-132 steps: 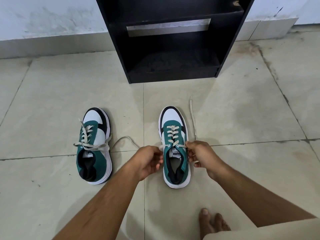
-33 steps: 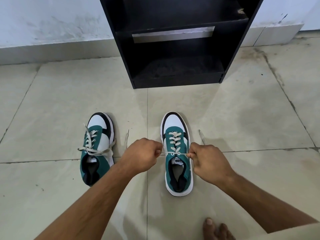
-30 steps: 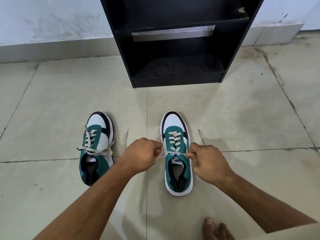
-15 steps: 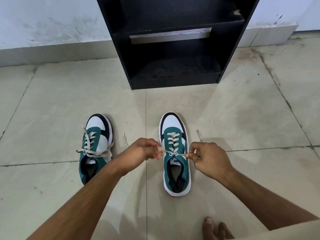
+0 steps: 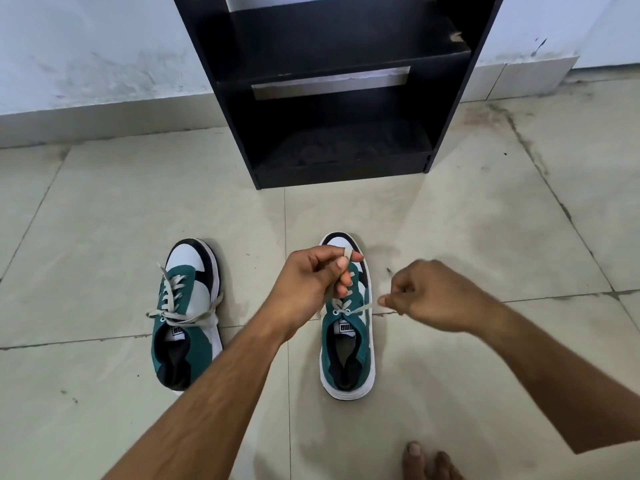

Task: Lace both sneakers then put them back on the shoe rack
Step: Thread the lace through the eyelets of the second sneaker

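Note:
Two green, white and black sneakers stand on the tiled floor, toes toward the rack. The right sneaker sits under my hands, its cream lace threaded up to the top eyelets. My left hand hovers over its toe, pinching one lace end folded into a small loop. My right hand is just right of the shoe, pinching the other lace end, which runs taut from the top eyelet. The left sneaker stands apart at the left with its lace tied loosely across the tongue.
A black shoe rack with open shelves stands against the white wall straight ahead, its bottom shelf at floor level. Bare toes show at the bottom edge, right of centre.
My left hand has risen and moved right over the right sneaker's toe, folding its lace end into a loop. My right hand has drawn its lace end outward to the right.

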